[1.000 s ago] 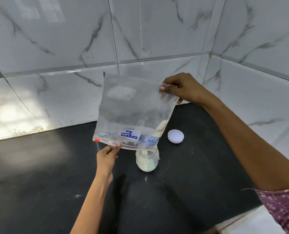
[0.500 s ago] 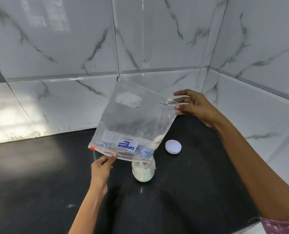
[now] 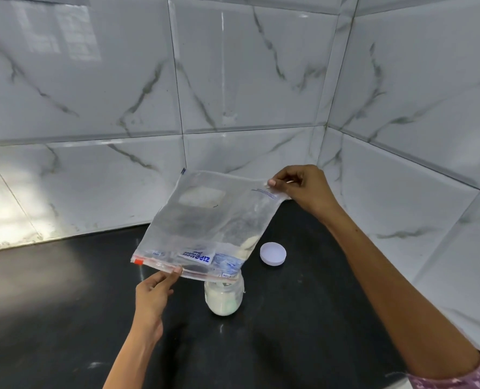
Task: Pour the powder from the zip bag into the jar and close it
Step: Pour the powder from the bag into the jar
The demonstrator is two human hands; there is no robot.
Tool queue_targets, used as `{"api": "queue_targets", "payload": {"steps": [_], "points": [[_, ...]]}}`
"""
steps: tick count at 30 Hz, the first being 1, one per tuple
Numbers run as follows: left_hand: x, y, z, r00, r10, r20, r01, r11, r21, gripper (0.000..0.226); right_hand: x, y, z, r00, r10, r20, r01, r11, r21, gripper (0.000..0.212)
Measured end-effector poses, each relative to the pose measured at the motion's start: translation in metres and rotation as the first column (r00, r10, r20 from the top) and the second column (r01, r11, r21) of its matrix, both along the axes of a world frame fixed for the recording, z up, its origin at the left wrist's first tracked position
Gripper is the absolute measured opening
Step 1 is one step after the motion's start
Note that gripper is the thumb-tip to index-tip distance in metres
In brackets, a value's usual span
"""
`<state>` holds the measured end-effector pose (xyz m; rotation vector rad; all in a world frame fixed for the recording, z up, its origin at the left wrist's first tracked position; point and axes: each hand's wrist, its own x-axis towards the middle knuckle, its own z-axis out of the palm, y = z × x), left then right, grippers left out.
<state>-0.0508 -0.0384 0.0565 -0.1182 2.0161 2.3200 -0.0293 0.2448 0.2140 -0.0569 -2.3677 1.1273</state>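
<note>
A clear zip bag (image 3: 205, 226) hangs upside down, its zip edge at the bottom and its lower right corner over the mouth of a small glass jar (image 3: 224, 297). The jar stands on the black counter and holds white powder. A little powder clings inside the bag near that corner. My left hand (image 3: 153, 296) pinches the zip edge from below. My right hand (image 3: 303, 189) pinches the bag's raised far corner. The white jar lid (image 3: 272, 253) lies flat on the counter to the right of the jar.
The black counter (image 3: 65, 318) runs into a corner of white marble-look wall tiles (image 3: 233, 80) at the back and right. The counter's front edge shows at bottom right, beside my patterned sleeve (image 3: 457, 377).
My right hand let go of the bag's far corner for a moment, fingers spread, and now pinches it again. The bag has tilted flatter. My left hand keeps its hold on the zip edge.
</note>
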Motion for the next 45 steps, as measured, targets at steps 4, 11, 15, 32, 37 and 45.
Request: {"api": "queue_targets", "payload": {"steps": [4, 11, 15, 32, 37, 45], "points": [[0.001, -0.001, 0.005, 1.000, -0.009, -0.007, 0.009, 1.000, -0.011, 0.006, -0.006, -0.003, 0.007, 0.997, -0.057, -0.053, 0.055, 0.998, -0.042, 0.013], [0.008, -0.001, 0.006, 0.999, 0.032, -0.009, -0.032, 0.999, -0.029, 0.004, -0.009, -0.021, 0.000, 0.996, -0.040, -0.083, 0.032, 0.995, -0.096, 0.009], [0.007, -0.003, 0.005, 0.999, 0.054, -0.006, -0.054, 0.997, -0.046, 0.003, -0.013, -0.027, 0.006, 0.993, -0.004, -0.117, -0.011, 0.992, -0.126, 0.012], [0.009, -0.006, -0.010, 0.995, 0.098, 0.001, -0.098, 0.994, -0.047, 0.008, -0.027, -0.055, 0.006, 0.976, 0.033, -0.213, -0.010, 0.994, 0.107, 0.020], [0.010, -0.004, -0.014, 0.994, 0.112, 0.017, -0.112, 0.994, -0.010, 0.007, -0.017, -0.055, 0.008, 0.988, 0.153, 0.003, -0.153, 0.987, -0.040, 0.015], [0.013, 0.003, -0.016, 0.989, 0.145, 0.044, -0.147, 0.988, 0.045, 0.009, 0.022, -0.034, -0.047, 0.955, 0.258, 0.146, -0.141, 0.829, -0.541, 0.052]]}}
